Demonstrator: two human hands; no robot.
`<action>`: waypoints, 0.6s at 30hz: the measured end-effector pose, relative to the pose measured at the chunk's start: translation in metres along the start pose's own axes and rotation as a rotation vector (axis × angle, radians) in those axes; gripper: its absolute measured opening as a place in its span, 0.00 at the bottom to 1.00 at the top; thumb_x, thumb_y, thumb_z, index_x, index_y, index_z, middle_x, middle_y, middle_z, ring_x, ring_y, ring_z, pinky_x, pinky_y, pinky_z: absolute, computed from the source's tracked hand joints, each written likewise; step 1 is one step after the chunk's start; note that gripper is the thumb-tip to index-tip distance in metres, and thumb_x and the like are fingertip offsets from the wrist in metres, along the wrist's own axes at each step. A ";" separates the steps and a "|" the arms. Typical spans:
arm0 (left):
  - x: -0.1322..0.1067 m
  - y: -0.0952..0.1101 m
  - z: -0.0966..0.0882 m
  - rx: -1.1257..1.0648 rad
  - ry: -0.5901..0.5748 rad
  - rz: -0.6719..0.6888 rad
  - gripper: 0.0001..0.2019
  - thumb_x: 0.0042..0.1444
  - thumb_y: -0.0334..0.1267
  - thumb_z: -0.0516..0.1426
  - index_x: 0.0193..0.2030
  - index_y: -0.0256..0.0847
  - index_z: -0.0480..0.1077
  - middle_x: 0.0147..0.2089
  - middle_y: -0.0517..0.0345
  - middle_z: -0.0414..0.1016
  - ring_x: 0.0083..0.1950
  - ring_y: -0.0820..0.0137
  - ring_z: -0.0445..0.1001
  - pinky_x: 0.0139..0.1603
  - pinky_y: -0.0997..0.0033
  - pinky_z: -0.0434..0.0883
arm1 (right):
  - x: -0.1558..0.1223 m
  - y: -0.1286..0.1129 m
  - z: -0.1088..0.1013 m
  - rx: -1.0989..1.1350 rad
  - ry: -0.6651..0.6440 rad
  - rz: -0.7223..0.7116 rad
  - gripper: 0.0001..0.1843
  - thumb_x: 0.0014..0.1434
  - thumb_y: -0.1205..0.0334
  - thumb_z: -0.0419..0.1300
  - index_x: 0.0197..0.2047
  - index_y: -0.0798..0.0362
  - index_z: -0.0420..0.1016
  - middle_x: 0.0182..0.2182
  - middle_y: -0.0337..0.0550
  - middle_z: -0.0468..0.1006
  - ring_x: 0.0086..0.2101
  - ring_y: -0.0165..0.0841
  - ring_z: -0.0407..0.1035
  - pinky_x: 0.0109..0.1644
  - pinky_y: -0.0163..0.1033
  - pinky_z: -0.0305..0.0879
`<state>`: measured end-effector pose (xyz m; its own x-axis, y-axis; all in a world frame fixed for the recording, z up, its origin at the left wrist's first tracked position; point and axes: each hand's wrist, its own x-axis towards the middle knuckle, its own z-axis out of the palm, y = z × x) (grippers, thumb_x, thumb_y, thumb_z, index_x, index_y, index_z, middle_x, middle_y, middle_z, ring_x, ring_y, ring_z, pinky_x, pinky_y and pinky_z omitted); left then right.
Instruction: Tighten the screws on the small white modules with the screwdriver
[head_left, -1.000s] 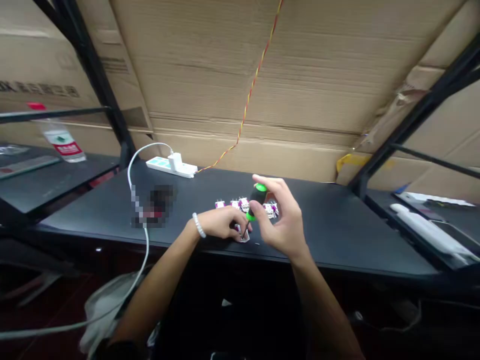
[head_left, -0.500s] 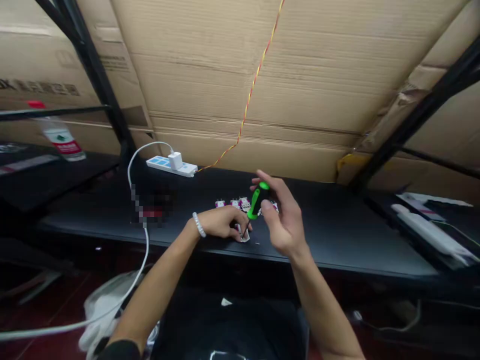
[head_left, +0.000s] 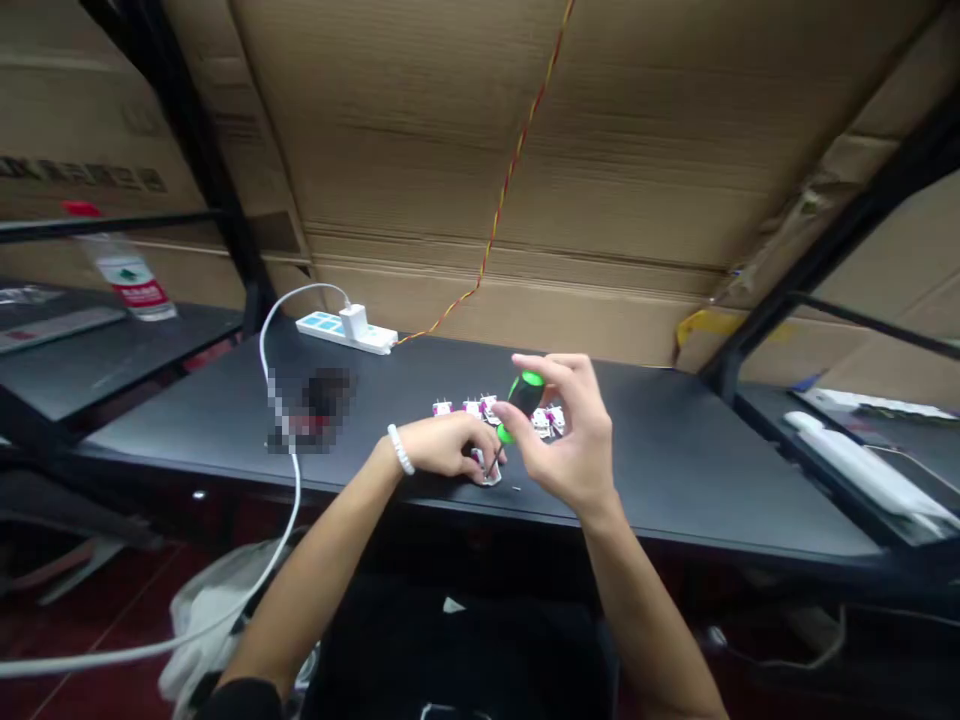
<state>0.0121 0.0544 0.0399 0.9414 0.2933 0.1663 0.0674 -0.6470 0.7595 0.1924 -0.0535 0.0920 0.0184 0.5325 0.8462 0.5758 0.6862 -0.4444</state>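
My right hand [head_left: 568,432] grips a screwdriver [head_left: 526,394] with a green and black handle, its fingers round the upper part. The thin shaft slants down to the left, and its tip meets a small white and purple part [head_left: 491,477] near the table's front edge. Fingers of my left hand [head_left: 450,446] press that part against the table, hiding much of it. Just behind the hands lie several similar white and purple parts [head_left: 442,408] with thin prongs. A tiny pale pin-like piece [head_left: 516,488] rests to the right of the held part.
A white power strip [head_left: 346,332] with a plugged-in charger [head_left: 353,320] stands at the back left. Its white cable [head_left: 295,500] hangs over the front edge. A water bottle [head_left: 135,280] is on the left table, and cardboard [head_left: 465,150] walls the back.
My right hand's fingers have closed further round the screwdriver handle and shifted slightly. My left hand and the part stay in place. The table looks brighter and the cardboard darker.
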 end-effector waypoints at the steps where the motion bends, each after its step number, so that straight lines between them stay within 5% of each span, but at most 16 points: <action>1: 0.000 0.000 0.000 0.000 -0.003 0.000 0.09 0.54 0.20 0.71 0.35 0.38 0.84 0.40 0.54 0.88 0.45 0.66 0.85 0.53 0.71 0.77 | 0.000 0.000 0.000 0.026 -0.032 0.005 0.24 0.67 0.60 0.66 0.65 0.44 0.78 0.51 0.49 0.78 0.46 0.40 0.75 0.50 0.50 0.79; 5: 0.000 -0.001 0.000 -0.001 -0.002 0.016 0.09 0.54 0.19 0.70 0.33 0.38 0.83 0.40 0.53 0.88 0.46 0.66 0.86 0.52 0.71 0.77 | -0.002 0.001 -0.002 0.175 -0.133 0.020 0.28 0.74 0.63 0.54 0.74 0.43 0.68 0.58 0.50 0.80 0.55 0.43 0.77 0.60 0.55 0.77; 10: -0.001 0.002 0.000 0.054 -0.009 0.005 0.09 0.54 0.20 0.70 0.36 0.36 0.82 0.39 0.54 0.87 0.43 0.67 0.84 0.49 0.74 0.76 | -0.002 -0.002 0.000 0.138 -0.101 0.022 0.25 0.69 0.62 0.62 0.68 0.46 0.74 0.53 0.49 0.80 0.52 0.42 0.77 0.57 0.52 0.76; 18: -0.001 0.007 0.002 0.126 0.004 0.019 0.12 0.50 0.16 0.64 0.34 0.37 0.81 0.40 0.55 0.86 0.43 0.65 0.83 0.50 0.70 0.77 | -0.003 -0.002 0.000 0.130 -0.075 0.024 0.23 0.69 0.63 0.62 0.65 0.45 0.75 0.51 0.48 0.80 0.50 0.42 0.77 0.56 0.52 0.76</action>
<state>0.0123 0.0483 0.0437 0.9416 0.2831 0.1824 0.0912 -0.7357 0.6712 0.1908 -0.0561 0.0907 -0.0324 0.5819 0.8126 0.4655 0.7283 -0.5029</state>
